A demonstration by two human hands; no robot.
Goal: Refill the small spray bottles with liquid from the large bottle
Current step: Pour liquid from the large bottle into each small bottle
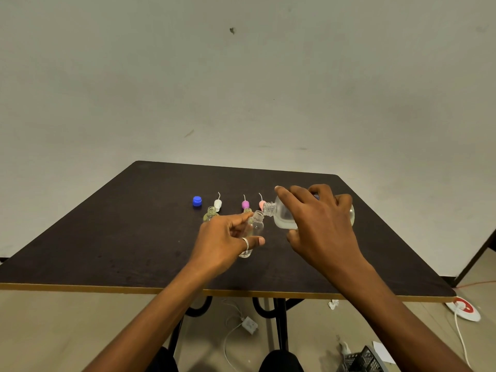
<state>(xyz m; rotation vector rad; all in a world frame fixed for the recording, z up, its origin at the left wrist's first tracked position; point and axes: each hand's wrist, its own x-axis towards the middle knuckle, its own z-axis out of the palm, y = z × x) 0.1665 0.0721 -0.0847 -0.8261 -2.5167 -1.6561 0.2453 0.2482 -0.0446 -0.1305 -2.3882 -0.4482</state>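
Observation:
My right hand [319, 224] grips the large clear bottle [284, 217], tipped on its side with its open neck pointing left. Its mouth touches the rim of a small clear spray bottle [255, 226], which my left hand [225, 238] holds tilted above the dark table [107, 237]. Two more small open bottles stand behind: one with yellowish liquid [211, 214] at the left, and another [247, 210] mostly hidden by my fingers. Three spray heads lie in a row behind them: white [218, 203], purple [245, 204] and pink [262, 203].
A blue cap [197, 201] rests on the table left of the white spray head. Under the table's near edge are its black legs, loose white cables and a small adapter [248, 324] on the floor. A red and white disc [463, 308] lies at the right.

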